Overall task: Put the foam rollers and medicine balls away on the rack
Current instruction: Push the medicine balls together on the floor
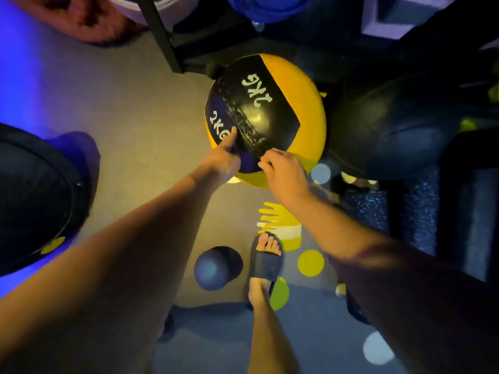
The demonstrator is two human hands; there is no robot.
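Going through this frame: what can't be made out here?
Head view only.
Left hand: fingers hidden under the ball.
Right hand: fingertips curled from sight, grip unclear.
Rack: cut off by the top edge.
Dark shape at right: too dim to identify.

We find open floor [129,109] left of the ball [305,103], but the rack leg [162,36] crowds it behind, a dark ball [391,125] sits just beside on the right, and rollers [378,211] wall the near-right side.
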